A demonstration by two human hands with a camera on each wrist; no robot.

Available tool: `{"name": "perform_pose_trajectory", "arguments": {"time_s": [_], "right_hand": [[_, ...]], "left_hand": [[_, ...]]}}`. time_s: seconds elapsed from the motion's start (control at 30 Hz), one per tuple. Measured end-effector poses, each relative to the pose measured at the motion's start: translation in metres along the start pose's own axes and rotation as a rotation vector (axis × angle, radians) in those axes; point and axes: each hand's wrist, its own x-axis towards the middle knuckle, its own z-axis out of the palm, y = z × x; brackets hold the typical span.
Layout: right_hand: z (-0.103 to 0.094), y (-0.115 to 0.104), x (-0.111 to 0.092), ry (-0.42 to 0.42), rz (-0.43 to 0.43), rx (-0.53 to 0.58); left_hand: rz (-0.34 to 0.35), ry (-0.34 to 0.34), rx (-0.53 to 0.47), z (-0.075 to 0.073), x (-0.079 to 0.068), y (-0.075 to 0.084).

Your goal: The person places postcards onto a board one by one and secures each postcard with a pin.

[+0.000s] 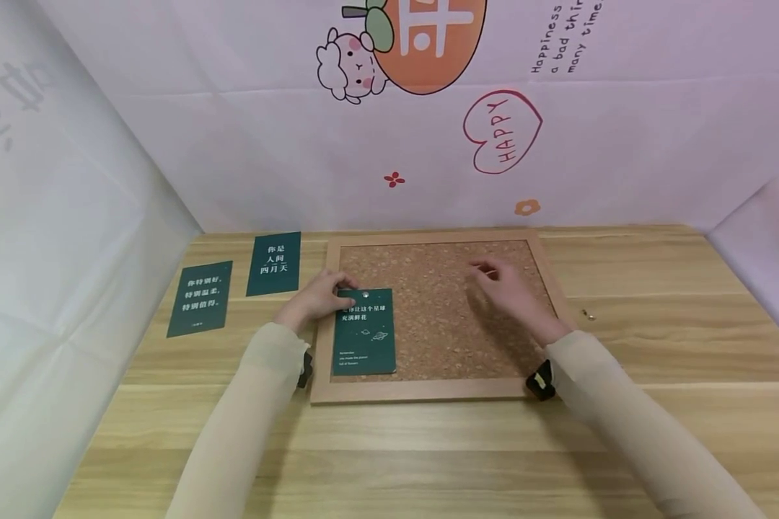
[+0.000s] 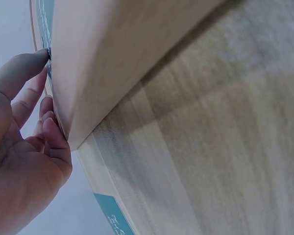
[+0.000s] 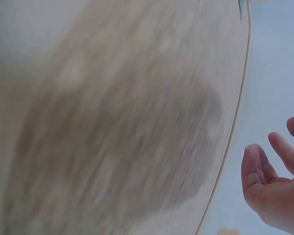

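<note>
A dark green card (image 1: 365, 339) with white print lies on the left part of the cork board (image 1: 441, 310). A small shiny pin (image 1: 366, 294) sits at the card's top middle. My left hand (image 1: 321, 294) rests at the card's upper left corner, its thumb on the card and other fingers bent by the wooden frame (image 2: 95, 58). Over the right half of the cork, my right hand (image 1: 503, 287) hovers with loosely bent fingers. In the right wrist view, nothing shows between the fingers of the right hand (image 3: 277, 183); its shadow falls on the cork.
Two more green cards, one upright (image 1: 273, 264) and one tilted (image 1: 200, 299), lie on the wooden table (image 1: 389, 461) left of the board. A few small metallic pins (image 1: 588, 315) lie right of the frame. A printed white cloth (image 1: 428, 158) hangs behind.
</note>
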Motion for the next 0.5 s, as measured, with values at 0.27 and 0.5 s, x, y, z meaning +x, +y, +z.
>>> {"name": "perform_pose_trajectory", "arguments": {"time_s": [0.27, 0.5], "right_hand": [[-0.03, 0.033, -0.008, 0.056, -0.018, -0.064], [-0.05, 0.048, -0.014, 0.05, 0.056, -0.092]], "left_hand": [[-0.001, -0.004, 0.003, 0.001, 0.0, 0.0], [-0.002, -0.004, 0.004, 0.001, 0.001, -0.001]]}}
